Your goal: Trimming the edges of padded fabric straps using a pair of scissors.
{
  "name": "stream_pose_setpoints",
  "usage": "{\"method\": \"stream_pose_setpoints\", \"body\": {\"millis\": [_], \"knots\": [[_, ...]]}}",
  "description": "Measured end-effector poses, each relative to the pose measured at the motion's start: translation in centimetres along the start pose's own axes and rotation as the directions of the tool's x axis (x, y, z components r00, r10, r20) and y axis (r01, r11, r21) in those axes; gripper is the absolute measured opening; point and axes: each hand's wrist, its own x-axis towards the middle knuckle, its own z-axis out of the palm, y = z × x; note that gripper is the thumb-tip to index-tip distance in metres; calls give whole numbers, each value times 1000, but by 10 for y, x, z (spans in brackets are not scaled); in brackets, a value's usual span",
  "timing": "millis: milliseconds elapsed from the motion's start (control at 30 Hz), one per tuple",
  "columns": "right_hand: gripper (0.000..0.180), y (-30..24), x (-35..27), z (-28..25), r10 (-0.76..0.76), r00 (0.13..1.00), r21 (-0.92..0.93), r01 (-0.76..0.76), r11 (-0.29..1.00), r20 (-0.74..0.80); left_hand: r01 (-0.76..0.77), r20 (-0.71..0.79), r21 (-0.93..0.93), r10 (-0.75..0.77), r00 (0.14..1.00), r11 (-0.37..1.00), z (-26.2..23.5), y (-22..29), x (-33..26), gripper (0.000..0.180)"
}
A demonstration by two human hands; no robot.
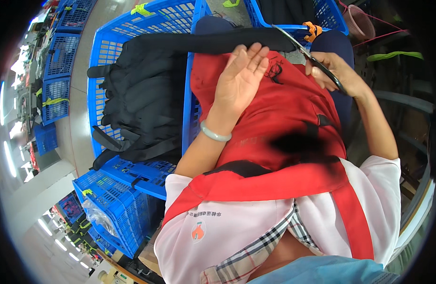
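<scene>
My right hand (335,71) is closed around the black handles of a pair of scissors (300,47), whose blades point up and to the left. The blade tips lie over or beside the end of a black fabric strip (227,41) that runs across my lap. My left hand (241,75), with a pale bangle on the wrist, is raised over my red apron (274,104). Its palm shows, its fingers are stretched out and it holds nothing. The fingertips are near the strip's lower edge; whether they touch it I cannot tell. Black thread ends (275,71) lie on the apron.
A blue crate (96,71) at my left holds a heap of black fabric pieces (147,90) with straps. Another blue crate (331,14) with black material stands ahead. More blue crates (111,208) are stacked at lower left. A pink basket (360,22) is at far right.
</scene>
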Motion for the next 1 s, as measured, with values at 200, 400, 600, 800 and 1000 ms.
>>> {"method": "stream_pose_setpoints", "body": {"millis": [200,400,600,800,1000], "knots": [[43,28,10,29,65,996,191,-52,980,-62,292,-159,-261,-340,927,920,-16,-21,15,29],[49,12,5,43,62,957,-164,-112,980,-283,14,-47,220,-4,999,975,-3,-8,11,28],[64,12,-6,45,21,994,-258,-48,965,-107,-137,47,487,131,990,863,-11,11,-1,36],[78,-2,0,44,54,998,-208,-55,977,-8,-118,72,528,94,993,841,-3,18,-5,39],[72,3,7,45,-11,998,-198,25,980,68,-48,15,511,47,999,859,-8,27,-5,35]]}}
